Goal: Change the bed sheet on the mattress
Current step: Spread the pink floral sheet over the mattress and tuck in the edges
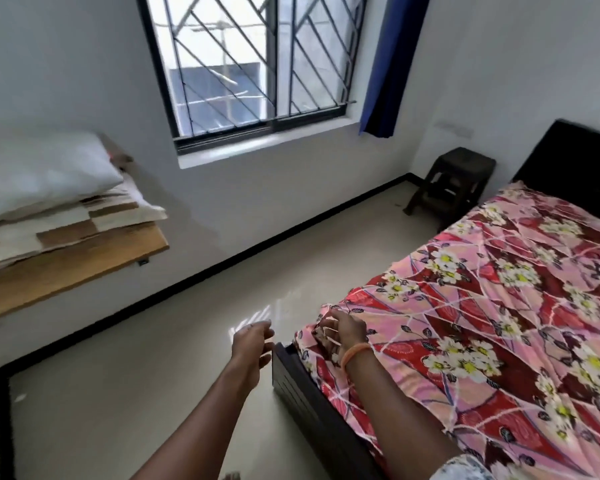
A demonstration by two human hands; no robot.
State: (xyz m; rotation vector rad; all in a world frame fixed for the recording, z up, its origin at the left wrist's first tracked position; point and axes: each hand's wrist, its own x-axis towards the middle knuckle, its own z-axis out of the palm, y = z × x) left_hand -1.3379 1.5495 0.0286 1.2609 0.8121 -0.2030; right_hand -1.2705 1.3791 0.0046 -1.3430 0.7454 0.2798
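Note:
A pink and red floral bed sheet [482,306] covers the mattress on a dark bed frame [305,396] at the right. My right hand [343,332], with an orange band on its wrist, rests at the sheet's near left corner, its fingers curled into the bunched cloth there. My left hand [252,344] hovers just left of that corner over the floor, fingers loosely spread, holding nothing. The mattress itself is hidden under the sheet.
A wooden shelf [70,268] at the left carries a white pillow [39,171] on folded brown-checked bedding [66,230]. A dark stool [454,181] stands by the headboard [575,157]. A barred window [257,64] and a blue curtain [392,64] are behind. Glossy floor [187,306] lies between bed and wall.

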